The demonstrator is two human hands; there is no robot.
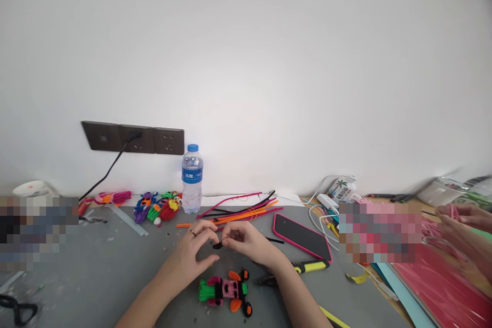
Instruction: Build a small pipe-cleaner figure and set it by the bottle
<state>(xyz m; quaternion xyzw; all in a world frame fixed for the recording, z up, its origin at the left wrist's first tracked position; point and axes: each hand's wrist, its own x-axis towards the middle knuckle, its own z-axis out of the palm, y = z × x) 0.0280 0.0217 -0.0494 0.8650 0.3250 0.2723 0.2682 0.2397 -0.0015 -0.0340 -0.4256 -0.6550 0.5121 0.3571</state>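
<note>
My right hand (246, 242) pinches a small black fuzzy piece (218, 246), which looks like a bit of pipe cleaner, between thumb and forefinger. Curved around the other side of it is my left hand (198, 247), thumb and fingers apart; whether a fingertip touches the piece is unclear. On the grey mat (169, 271) below the hands lies a small pipe cleaner figure (229, 289) in green, pink, black and orange. Partly hidden by my right forearm is a dark-tipped tool (266, 281).
Pipe cleaners (246, 212), a water bottle (192, 179) and several fuzzy figures (157, 207) line the back. At right lie a phone (302, 237), a yellow-black utility knife (312, 266) and red sheets (442, 282). Another person's hands (461, 225) hold pink strands at far right.
</note>
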